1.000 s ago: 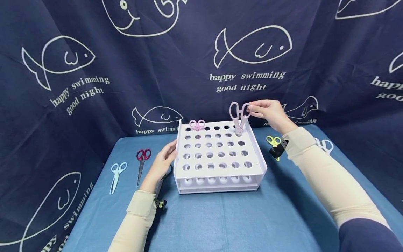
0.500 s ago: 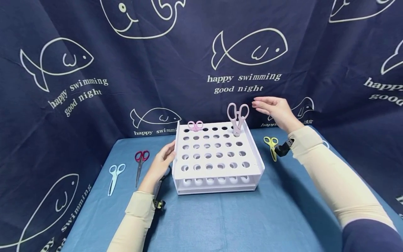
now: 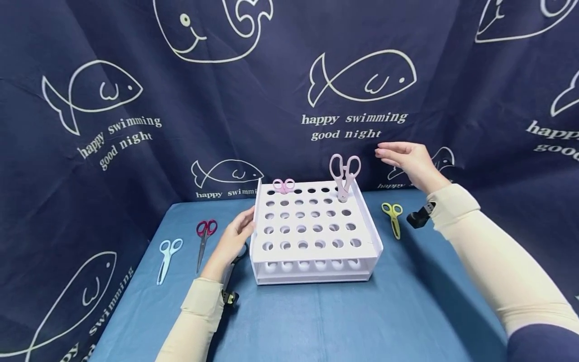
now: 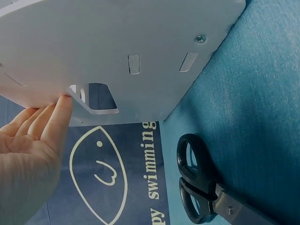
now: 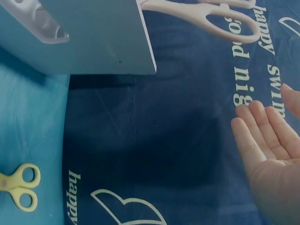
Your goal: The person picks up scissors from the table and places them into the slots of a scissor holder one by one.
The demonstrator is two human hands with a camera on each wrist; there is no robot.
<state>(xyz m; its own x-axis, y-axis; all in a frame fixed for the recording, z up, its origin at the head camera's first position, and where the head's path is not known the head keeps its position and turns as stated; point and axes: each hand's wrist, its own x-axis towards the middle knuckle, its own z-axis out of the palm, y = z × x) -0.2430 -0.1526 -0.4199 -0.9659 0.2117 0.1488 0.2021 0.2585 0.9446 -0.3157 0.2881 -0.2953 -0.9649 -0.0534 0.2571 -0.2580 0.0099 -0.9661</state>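
Observation:
A white rack (image 3: 316, 257) with rows of round holes stands mid-table. The straight fingers of my left hand (image 3: 234, 237) rest against its left side, at the edge of a cutout in the left wrist view. Large pale pink scissors (image 3: 343, 192) stand handles up in a hole at the rack's back right. Smaller pink scissors (image 3: 283, 188) sit in the back row at the left. My right hand (image 3: 410, 160) is raised to the right of the large pair, apart from it. It holds nothing, and its fingers are extended with the palm showing in the right wrist view.
Yellow scissors (image 3: 394, 219) lie right of the rack, below my right wrist. Light blue scissors (image 3: 165, 260) and red-handled scissors (image 3: 203, 242) lie at the left. Black-handled scissors (image 4: 210, 180) lie beside my left hand. A dark fish-print curtain (image 3: 280, 100) hangs behind the table.
My right hand has let go of the large pale pink scissors and moved away to the right. The scissors stay upright in the rack. My left hand keeps its place at the rack's side.

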